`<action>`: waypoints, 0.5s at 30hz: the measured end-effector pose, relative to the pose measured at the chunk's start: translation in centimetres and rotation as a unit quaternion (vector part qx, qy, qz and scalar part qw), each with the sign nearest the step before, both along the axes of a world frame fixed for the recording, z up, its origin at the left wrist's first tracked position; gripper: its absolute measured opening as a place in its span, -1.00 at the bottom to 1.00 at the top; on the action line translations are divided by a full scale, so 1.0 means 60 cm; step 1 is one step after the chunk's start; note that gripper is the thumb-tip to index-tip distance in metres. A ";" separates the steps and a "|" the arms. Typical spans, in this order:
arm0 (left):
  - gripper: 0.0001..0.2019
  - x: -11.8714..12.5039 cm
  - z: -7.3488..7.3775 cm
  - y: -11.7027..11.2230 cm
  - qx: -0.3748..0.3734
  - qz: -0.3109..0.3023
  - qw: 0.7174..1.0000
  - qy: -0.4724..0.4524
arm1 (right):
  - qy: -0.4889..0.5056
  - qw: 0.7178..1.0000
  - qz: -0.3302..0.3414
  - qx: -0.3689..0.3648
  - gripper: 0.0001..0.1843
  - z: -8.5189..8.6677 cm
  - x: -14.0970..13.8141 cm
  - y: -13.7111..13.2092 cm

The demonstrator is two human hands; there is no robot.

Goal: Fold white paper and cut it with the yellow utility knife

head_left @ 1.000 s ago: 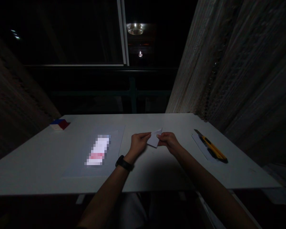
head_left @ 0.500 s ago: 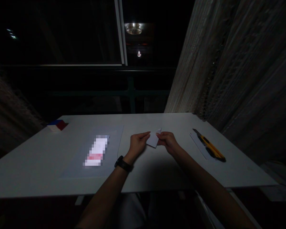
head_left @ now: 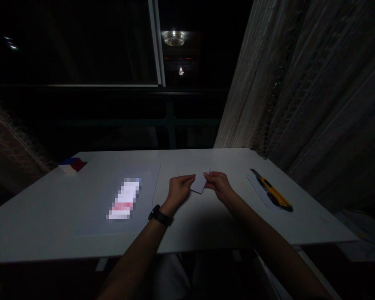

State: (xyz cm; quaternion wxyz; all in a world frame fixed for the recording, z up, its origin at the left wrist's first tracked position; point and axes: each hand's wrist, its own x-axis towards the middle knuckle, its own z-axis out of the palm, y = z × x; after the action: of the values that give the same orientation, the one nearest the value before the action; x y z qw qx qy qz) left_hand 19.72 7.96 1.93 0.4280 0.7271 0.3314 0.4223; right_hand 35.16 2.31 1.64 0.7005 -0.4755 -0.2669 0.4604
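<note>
A small folded piece of white paper [head_left: 199, 183] is held over the middle of the white table [head_left: 187, 225]. My left hand [head_left: 179, 189], with a dark watch on its wrist, pinches the paper's left edge between thumb and fingers. On the other side, my right hand [head_left: 219, 183] grips the paper's upper right part, where a corner sticks up. My fingers hide part of both edges.
A lit, blurred-out phone screen [head_left: 125, 198] lies on a large white sheet [head_left: 95, 225] at left. At right, a yellow and black utility knife [head_left: 275, 192] rests on white paper [head_left: 256, 186]. A blue, red and white block [head_left: 71, 165] sits far left; a curtain [head_left: 237, 100] hangs behind.
The whole view has shifted slightly, so things on the table appear a little further left. Both hands keep their hold on the paper, with hardly any movement between them.
</note>
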 end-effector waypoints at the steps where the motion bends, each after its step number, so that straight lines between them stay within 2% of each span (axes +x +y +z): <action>1: -0.81 0.000 0.000 0.000 0.001 0.000 1.000 0.001 | 0.002 1.000 -0.004 0.001 -0.63 0.000 -0.001 0.000; 15: -0.81 -0.002 0.000 -0.001 0.041 0.007 0.999 0.018 | 0.019 0.999 -0.026 0.022 -0.65 0.000 -0.006 0.003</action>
State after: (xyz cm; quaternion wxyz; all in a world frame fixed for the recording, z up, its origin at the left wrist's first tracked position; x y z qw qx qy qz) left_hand 19.61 7.91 1.93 0.3885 0.7491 0.3269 0.4255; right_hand 34.79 2.46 1.66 0.7271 -0.4582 -0.2513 0.4452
